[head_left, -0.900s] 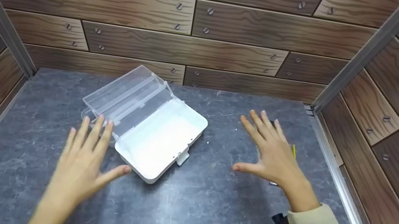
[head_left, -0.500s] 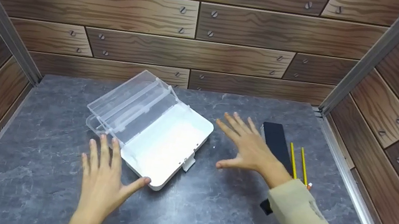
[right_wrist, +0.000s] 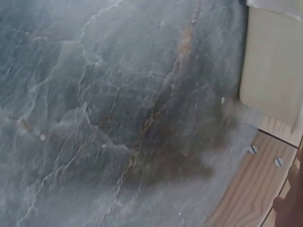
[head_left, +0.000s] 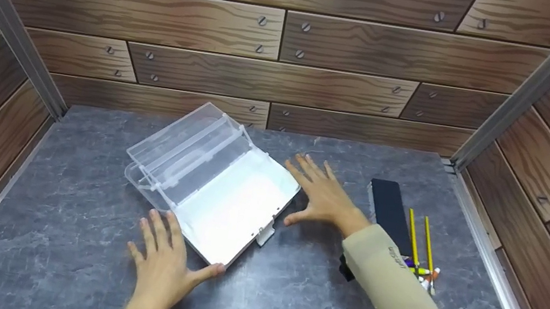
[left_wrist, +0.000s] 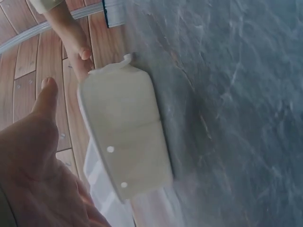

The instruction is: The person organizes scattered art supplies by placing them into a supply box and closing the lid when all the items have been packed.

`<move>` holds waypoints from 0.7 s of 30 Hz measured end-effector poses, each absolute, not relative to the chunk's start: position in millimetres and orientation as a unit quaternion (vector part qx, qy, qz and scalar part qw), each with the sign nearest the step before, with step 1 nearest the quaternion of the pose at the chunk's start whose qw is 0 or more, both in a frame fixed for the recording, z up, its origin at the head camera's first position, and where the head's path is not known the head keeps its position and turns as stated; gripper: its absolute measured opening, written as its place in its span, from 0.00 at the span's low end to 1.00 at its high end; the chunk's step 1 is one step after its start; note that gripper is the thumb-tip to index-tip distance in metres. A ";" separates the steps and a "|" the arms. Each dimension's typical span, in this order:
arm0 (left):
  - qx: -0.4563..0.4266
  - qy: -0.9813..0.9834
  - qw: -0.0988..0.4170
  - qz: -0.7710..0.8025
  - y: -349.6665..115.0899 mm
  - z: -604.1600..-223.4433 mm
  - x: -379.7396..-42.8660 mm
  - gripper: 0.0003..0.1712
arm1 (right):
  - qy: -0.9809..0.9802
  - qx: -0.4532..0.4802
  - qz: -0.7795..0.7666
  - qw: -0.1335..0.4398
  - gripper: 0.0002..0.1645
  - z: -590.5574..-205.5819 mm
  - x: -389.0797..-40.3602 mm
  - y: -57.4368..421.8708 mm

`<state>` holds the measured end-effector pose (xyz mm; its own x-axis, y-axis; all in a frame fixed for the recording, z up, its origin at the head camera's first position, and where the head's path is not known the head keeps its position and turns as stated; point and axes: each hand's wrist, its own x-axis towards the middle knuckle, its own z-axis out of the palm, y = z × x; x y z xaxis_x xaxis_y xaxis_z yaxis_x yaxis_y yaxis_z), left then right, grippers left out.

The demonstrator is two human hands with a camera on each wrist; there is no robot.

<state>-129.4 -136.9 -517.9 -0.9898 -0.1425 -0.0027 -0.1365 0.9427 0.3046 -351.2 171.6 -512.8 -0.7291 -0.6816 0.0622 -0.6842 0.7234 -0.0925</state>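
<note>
1. Both hands have been brought inward since the earlier head views: the left hand is now placed at the near left corner of the white box, and the right hand at its right end.
2. By the right hand's shift, the black case and 2 yellow pencils, partly covered earlier, have been uncovered.
3. The box is thus flanked from 2 sides; by judgement, both hands are set well for handling it. No clear shift of the box on the grey table can be made out.
4. Nothing is grasped by either hand: the fingers are spread and extended, thumbs held apart. Whether the box is touched cannot be told.
5. The box is left open, its clear lid folded back toward the far left. The body is rounded at the corners, smooth and apparently plastic; a small latch is hung from the front edge.
6. The tabletop is veined like stone. The walls are patterned as wood planks, with dark grain and slotted screw heads shown.
</note>
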 end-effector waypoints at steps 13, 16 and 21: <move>0.113 -0.979 -0.014 -0.169 -133.5 -526.9 -142.3 0.90 | -0.919 0.388 0.048 -0.042 0.86 -513.2 -381.6 150.1; 0.120 -0.978 -0.015 -0.170 -132.1 -527.3 -144.8 0.91 | -0.915 0.398 0.044 -0.054 0.86 -509.9 -386.1 145.4; 0.126 -0.978 -0.016 -0.168 -128.6 -524.6 -147.6 0.91 | -0.910 0.405 0.050 -0.070 0.87 -504.9 -392.7 142.8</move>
<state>-147.6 -128.6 -524.6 -0.9678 -0.2407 -0.0743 -0.2517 0.9122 0.3234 -392.7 142.8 -504.9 -0.6616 -0.7447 -0.0874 -0.7307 0.6665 -0.1479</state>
